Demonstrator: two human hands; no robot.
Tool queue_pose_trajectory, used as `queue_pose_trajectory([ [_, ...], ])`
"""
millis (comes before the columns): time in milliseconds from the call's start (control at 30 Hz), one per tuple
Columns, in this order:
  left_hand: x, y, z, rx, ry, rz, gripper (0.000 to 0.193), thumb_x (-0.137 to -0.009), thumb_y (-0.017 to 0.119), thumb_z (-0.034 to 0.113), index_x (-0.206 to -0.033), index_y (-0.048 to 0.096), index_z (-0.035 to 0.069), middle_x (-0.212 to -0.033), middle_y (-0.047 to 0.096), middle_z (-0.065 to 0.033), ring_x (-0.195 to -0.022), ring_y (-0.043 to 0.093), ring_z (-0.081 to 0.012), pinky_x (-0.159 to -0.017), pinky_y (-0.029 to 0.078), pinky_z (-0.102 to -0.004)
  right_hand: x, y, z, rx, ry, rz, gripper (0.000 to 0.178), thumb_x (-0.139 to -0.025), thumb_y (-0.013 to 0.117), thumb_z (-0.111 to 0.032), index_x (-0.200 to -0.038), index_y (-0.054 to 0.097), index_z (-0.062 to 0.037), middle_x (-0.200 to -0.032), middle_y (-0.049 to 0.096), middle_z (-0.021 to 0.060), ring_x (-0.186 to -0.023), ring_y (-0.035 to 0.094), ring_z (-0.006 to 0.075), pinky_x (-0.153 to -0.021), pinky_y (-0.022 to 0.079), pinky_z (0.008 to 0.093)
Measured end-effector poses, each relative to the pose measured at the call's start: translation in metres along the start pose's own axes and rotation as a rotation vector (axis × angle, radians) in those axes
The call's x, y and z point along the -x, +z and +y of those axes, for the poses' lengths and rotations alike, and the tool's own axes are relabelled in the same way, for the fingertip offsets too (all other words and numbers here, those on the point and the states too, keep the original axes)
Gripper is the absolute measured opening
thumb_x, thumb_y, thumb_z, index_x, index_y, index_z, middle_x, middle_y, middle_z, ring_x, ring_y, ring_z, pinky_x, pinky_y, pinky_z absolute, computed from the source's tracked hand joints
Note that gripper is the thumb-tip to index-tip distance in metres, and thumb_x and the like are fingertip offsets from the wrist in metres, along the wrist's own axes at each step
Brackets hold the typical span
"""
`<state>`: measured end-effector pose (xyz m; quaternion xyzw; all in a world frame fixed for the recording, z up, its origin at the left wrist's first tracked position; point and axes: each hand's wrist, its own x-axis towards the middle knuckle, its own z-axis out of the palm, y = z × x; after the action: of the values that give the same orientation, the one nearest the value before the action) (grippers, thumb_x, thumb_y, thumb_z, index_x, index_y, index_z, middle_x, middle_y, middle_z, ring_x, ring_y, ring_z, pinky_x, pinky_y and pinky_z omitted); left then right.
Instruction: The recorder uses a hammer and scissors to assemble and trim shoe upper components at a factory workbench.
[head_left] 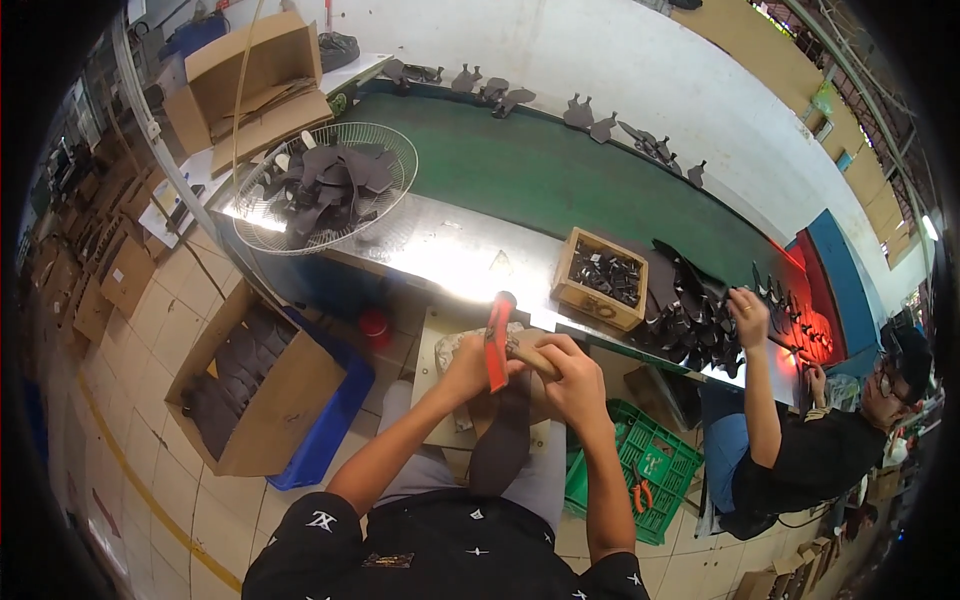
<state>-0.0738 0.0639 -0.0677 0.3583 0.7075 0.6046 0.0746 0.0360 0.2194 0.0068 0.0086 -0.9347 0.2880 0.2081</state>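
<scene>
The left hand is closed around a red-handled tool standing upright. The right hand curls over a pale piece just beside the tool, with a dark strip hanging below both hands toward the lap. The strip looks light, soft and floppy, best pinched near its top end. The tool's working tip is hidden between the hands.

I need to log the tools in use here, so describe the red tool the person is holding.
The red tool is a slim, flat, bright red piece, plastic by its look, standing nearly upright with its darker top end above the hands. The left hand grips its lower part; the right hand is close beside it, over a dark strip on the small work board. Its lower end is hidden.
</scene>
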Motion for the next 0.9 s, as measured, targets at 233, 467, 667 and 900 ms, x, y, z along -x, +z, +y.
queue_pose_trajectory([
  [233, -0.001, -0.004, 0.014, 0.117, -0.085, -0.052, 0.029, -0.077, 0.08, 0.01, -0.103, 0.074, 0.001, -0.087, 0.074, -0.0061, -0.077, 0.063, -0.007, -0.07, 0.052, -0.0238, 0.034, -0.004, -0.028, -0.341, 0.27, 0.217, 0.025, -0.095, 0.063, -0.014, -0.116, 0.062, -0.0003, -0.07, 0.061, 0.0024, -0.059, 0.055, 0.0079, -0.055, 0.045, 0.0247],
  [467, -0.003, -0.006, 0.014, 0.258, -0.194, -0.067, 0.022, -0.079, 0.081, 0.01, -0.098, 0.077, 0.001, -0.086, 0.073, -0.001, -0.075, 0.061, -0.0044, -0.067, 0.05, -0.0208, 0.073, -0.037, -0.062, -0.447, 0.407, 0.096, 0.047, -0.099, 0.056, -0.013, -0.142, 0.044, 0.0015, -0.075, 0.062, 0.0044, -0.055, 0.052, 0.0073, -0.05, 0.043, 0.0249],
  [667, -0.007, -0.007, 0.024, 0.281, -0.263, -0.124, 0.024, -0.077, 0.078, 0.006, -0.099, 0.075, -0.001, -0.087, 0.073, -0.0026, -0.08, 0.062, -0.0061, -0.073, 0.051, -0.0225, 0.068, -0.037, -0.065, -0.224, 0.373, -0.033, 0.049, -0.099, 0.056, -0.012, -0.144, 0.041, -0.0008, -0.09, 0.066, 0.0249, -0.077, 0.068, 0.0339, -0.07, 0.052, 0.0384],
  [900, -0.004, -0.008, 0.02, 0.276, -0.254, -0.122, 0.023, -0.077, 0.077, 0.005, -0.099, 0.075, -0.001, -0.088, 0.073, -0.0026, -0.08, 0.063, -0.0066, -0.072, 0.051, -0.0224, 0.068, -0.035, -0.067, -0.251, 0.38, -0.009, 0.048, -0.099, 0.056, -0.012, -0.144, 0.042, -0.0027, -0.089, 0.066, 0.0257, -0.076, 0.067, 0.0355, -0.068, 0.052, 0.0392],
])
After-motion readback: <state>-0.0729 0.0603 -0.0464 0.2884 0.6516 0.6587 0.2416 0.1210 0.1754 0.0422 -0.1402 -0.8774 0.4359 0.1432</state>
